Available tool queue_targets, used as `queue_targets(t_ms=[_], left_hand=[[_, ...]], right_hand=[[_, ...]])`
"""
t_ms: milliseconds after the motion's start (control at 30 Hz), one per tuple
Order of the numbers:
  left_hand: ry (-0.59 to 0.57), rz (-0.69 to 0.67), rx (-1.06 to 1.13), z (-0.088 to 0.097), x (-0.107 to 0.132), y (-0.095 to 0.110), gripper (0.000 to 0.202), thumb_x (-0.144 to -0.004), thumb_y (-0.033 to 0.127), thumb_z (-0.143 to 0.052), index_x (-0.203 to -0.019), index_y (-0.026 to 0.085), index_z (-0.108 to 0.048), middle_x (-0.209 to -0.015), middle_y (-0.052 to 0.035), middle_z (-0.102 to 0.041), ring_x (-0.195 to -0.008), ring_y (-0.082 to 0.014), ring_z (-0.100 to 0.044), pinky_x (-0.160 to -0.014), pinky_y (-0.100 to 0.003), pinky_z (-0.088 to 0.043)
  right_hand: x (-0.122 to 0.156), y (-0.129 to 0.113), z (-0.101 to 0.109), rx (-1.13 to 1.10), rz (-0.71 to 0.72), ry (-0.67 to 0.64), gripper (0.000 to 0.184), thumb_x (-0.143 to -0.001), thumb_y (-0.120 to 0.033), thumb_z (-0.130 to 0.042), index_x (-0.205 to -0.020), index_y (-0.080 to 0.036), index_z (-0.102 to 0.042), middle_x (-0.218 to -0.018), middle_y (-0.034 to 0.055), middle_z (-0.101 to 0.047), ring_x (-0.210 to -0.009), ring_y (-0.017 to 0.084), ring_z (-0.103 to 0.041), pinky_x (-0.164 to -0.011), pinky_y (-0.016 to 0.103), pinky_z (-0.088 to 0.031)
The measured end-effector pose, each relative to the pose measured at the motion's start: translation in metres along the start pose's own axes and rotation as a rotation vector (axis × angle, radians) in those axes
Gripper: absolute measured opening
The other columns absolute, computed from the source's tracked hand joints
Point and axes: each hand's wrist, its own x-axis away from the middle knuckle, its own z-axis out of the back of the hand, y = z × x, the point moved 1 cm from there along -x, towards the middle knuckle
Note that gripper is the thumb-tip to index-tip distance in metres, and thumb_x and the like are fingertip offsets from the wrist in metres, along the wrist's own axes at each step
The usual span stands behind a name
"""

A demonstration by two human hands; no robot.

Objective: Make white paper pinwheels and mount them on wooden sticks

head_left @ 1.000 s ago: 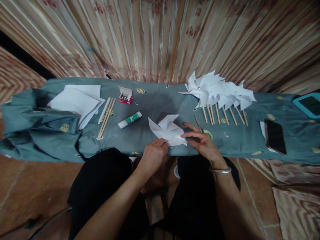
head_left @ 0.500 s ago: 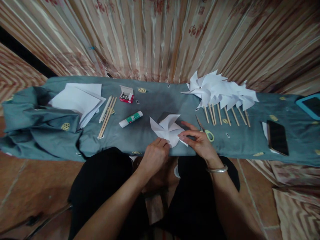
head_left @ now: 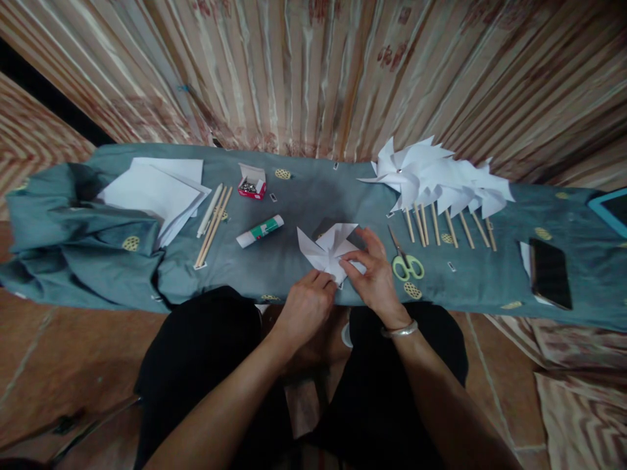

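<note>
A white paper pinwheel (head_left: 329, 245) without a stick lies at the front of the cloth, its blades folded toward the centre. My left hand (head_left: 308, 303) pinches its lower edge, with the fingers closed. From the right, my right hand (head_left: 373, 274) pinches a paper blade between thumb and index finger near the centre; its other fingers are raised. A silver bangle is on the right wrist. Just right of that hand lie scissors (head_left: 406, 264) with green handles. A glue stick (head_left: 260, 231) with a green label rests to the left of the pinwheel.
Several finished pinwheels (head_left: 431, 173) on sticks overlap at the back right. At left are white paper sheets (head_left: 157, 189), wooden sticks (head_left: 213, 228), a white pen (head_left: 209, 210) and a red box (head_left: 253, 183) of small metal pieces. A phone (head_left: 550, 273) lies far right.
My right hand has moved left, bringing the right-hand blade in toward the pinwheel's centre. The scissors' handles are now uncovered. My left hand keeps its place on the lower edge.
</note>
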Motion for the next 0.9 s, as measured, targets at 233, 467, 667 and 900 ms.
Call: queue_targets(t_ms=[233,467,667,900], left_hand=[[-0.001,0.008,0.011,-0.002,0.000,-0.001,0.011,-0.091,0.011,-0.053,-0.093,0.012,-0.064,-0.097,-0.0085,-0.066,-0.091,-0.0223,-0.059,-0.076,-0.035,-0.055],[-0.015,0.009,0.002,0.000,-0.001,0.000,0.011,-0.091,0.011,-0.054,-0.092,0.012,-0.065,-0.098,-0.0076,-0.068,-0.090,-0.0221,-0.060,-0.077,-0.034,-0.055],[-0.029,0.014,0.007,0.000,-0.001,0.000,0.012,-0.091,0.011,-0.053,-0.094,0.012,-0.065,-0.100,-0.0086,-0.068,-0.091,-0.0228,-0.060,-0.077,-0.035,-0.055],[-0.040,0.021,0.009,0.001,-0.002,0.000,0.011,-0.091,0.012,-0.055,-0.094,0.011,-0.065,-0.100,-0.0083,-0.068,-0.091,-0.0228,-0.060,-0.076,-0.034,-0.055]], right_hand=[[0.000,-0.007,-0.003,0.081,0.098,0.014,0.012,-0.091,-0.024,-0.057,-0.086,-0.026,-0.068,-0.150,0.0001,-0.043,-0.148,0.023,-0.024,-0.121,0.051,-0.027],[-0.001,-0.005,-0.009,0.056,0.054,-0.001,0.013,-0.090,-0.022,-0.057,-0.085,-0.026,-0.069,-0.151,0.0000,-0.040,-0.149,0.028,-0.021,-0.122,0.055,-0.025],[0.000,-0.002,-0.013,0.068,0.050,0.007,0.013,-0.089,-0.023,-0.058,-0.084,-0.029,-0.069,-0.147,-0.0004,-0.043,-0.148,0.027,-0.023,-0.121,0.057,-0.027],[0.001,0.000,-0.015,0.092,0.032,0.012,0.011,-0.089,-0.024,-0.059,-0.082,-0.026,-0.067,-0.147,0.0024,-0.044,-0.147,0.027,-0.026,-0.119,0.055,-0.030]])
